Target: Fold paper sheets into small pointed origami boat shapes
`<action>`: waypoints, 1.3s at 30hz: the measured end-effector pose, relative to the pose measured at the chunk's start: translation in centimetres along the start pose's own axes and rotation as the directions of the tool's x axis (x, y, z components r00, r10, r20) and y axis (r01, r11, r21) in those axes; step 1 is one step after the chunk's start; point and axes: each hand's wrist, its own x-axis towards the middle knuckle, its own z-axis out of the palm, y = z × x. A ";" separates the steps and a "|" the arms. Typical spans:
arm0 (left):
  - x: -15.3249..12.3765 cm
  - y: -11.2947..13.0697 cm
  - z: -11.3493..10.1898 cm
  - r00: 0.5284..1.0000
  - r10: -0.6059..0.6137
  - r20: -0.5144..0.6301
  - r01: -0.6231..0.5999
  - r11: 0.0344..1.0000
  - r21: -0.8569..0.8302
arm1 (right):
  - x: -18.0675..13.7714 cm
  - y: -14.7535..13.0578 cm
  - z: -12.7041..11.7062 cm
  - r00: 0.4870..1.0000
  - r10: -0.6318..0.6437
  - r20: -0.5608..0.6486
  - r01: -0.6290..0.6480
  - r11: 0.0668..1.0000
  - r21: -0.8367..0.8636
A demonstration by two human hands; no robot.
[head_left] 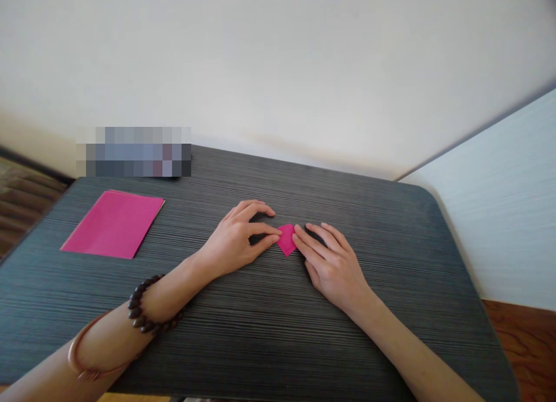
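Note:
A small piece of folded pink paper [286,240] lies on the dark table, with one corner pointing towards me. At its left side, the thumb and index finger of my left hand [238,235] close on the corner, while the other fingers arch above the table. My right hand [332,264] holds the right edge, two fingertips pressed together on the paper. Its thumb is partly tucked below the palm. Dark beads and a copper-coloured bangle circle my left forearm.
A stack of square pink paper sheets [113,225] rests at the left on the wood-grained table [269,332]. Behind it, a blurred-out object [139,156] stands at the back edge. A white wall [278,72] borders the far side, and a pale panel [504,216] the right.

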 end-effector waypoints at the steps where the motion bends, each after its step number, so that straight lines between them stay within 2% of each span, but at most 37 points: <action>1: 0.1 0.0 0.0 1.000 -0.001 0.001 0.001 1.000 -0.008 | 0.0 0.0 0.0 1.000 0.002 0.000 -0.002 1.000 0.006; 7: 0.1 -0.1 0.1 0.998 0.055 -0.028 -0.055 0.998 0.021 | 0.1 0.0 0.0 1.000 0.006 -0.002 -0.006 1.000 0.024; 11: -0.2 0.2 0.0 0.995 0.094 -0.035 -0.088 0.988 0.127 | 0.2 0.1 0.0 1.000 0.006 -0.022 -0.005 0.999 0.034; 19: -0.6 1.2 -0.6 0.994 0.088 -0.065 -0.063 0.947 0.314 | 0.2 -0.1 0.0 0.998 0.055 -0.035 -0.054 0.997 0.051; 27: -0.3 1.5 -0.8 0.995 0.100 -0.012 -0.092 0.949 0.302 | 0.5 0.0 0.0 0.998 0.057 -0.039 -0.054 0.996 0.077; 32: -0.1 2.8 -0.4 0.998 0.033 -0.045 -0.016 0.942 0.336 | 0.4 0.0 0.0 0.997 0.064 -0.037 -0.061 0.995 0.081; 39: -0.5 3.4 0.4 1.000 0.003 -0.026 0.006 0.934 0.358 | 0.2 -0.3 0.3 0.993 0.088 -0.074 -0.081 0.992 0.100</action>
